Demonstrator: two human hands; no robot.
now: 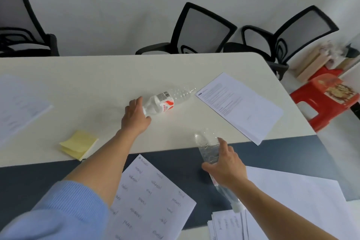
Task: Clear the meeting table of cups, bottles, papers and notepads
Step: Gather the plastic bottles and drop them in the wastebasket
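Note:
A clear plastic bottle with a red and white label (169, 99) lies on its side on the white table (97, 76). My left hand (135, 116) grips its neck end. My right hand (227, 165) holds a second clear bottle (208, 148), which lies across the table's dark strip. A yellow sticky notepad (78, 144) sits to the left. A printed sheet (239, 105) lies at the right, a handwritten sheet (153, 200) near me, and a paper stack (228, 226) at the lower right.
More paper (19, 103) lies at the far left, and a large blank sheet (303, 195) at the right. Three black mesh chairs (202, 29) stand behind the table. A red plastic stool (329, 97) is past the right edge.

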